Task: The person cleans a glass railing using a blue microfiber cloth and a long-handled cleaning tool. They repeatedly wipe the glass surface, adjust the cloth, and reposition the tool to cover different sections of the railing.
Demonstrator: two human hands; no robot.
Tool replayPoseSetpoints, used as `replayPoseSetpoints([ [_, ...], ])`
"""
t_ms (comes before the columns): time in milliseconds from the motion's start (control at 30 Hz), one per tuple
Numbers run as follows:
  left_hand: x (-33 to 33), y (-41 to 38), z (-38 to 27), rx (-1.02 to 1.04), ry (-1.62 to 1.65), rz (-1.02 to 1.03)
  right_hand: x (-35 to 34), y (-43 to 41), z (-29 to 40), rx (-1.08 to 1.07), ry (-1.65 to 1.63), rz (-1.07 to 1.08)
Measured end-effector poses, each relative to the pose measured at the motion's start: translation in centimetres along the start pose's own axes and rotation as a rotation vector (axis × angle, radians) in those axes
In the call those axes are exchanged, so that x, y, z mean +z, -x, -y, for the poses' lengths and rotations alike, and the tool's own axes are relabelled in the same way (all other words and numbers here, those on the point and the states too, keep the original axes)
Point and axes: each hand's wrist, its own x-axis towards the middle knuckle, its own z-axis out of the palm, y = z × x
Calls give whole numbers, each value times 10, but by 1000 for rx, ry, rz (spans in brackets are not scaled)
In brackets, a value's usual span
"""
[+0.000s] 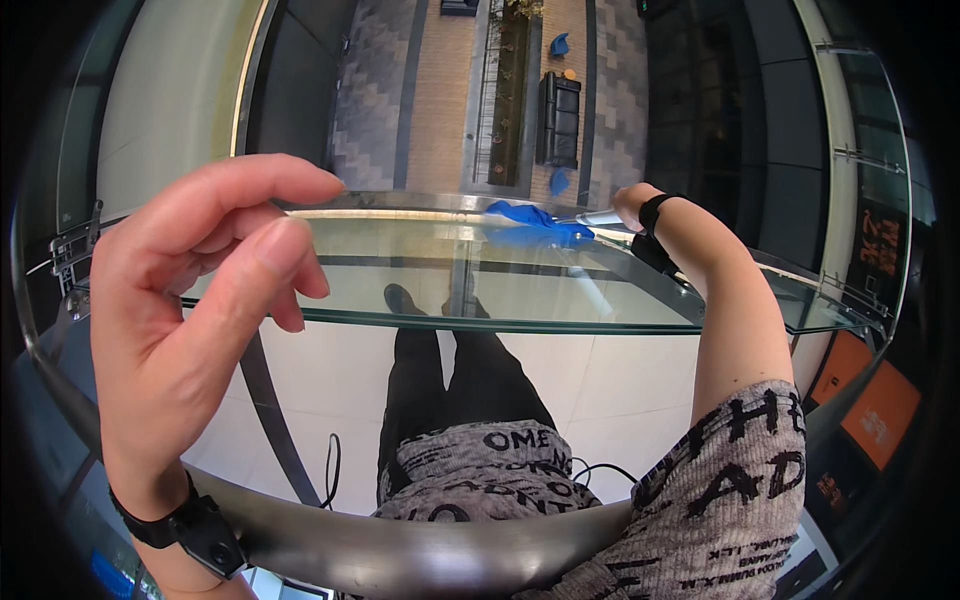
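Note:
My left hand [202, 262] is raised at the left above the glass panel. Its fingers are loosely curled, with a gap between thumb and index finger and nothing between them. My right arm reaches over the steel handrail [442, 544] and the glass panel [375, 289]. At its end my right hand [636, 204] grips a pale handle [600, 218], though most of its fingers are hidden. A crumpled blue cloth [525, 213] is at the handle's far end, along the lit ledge [390, 215] beyond the glass. A blue reflection shows below the cloth.
Steel brackets [71, 262] hold the panel at the left. Far below lies a paved floor with a black sofa [561, 120], blue chairs [559, 45] and a planting strip [506, 97]. A dark cable [334, 469] hangs near my legs. Orange signs [881, 412] stand at the right.

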Motion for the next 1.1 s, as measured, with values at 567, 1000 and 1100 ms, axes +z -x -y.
replayPoseSetpoints([
  [567,-2,26,-4,67,100,-28,-24,131,17,-149,6,-130],
  [1000,-6,31,-3,69,114,-41,-93,114,64,-305,72,-400],
  [1100,-1,21,1,79,101,-31,-106,41,113,-409,87,-469],
])
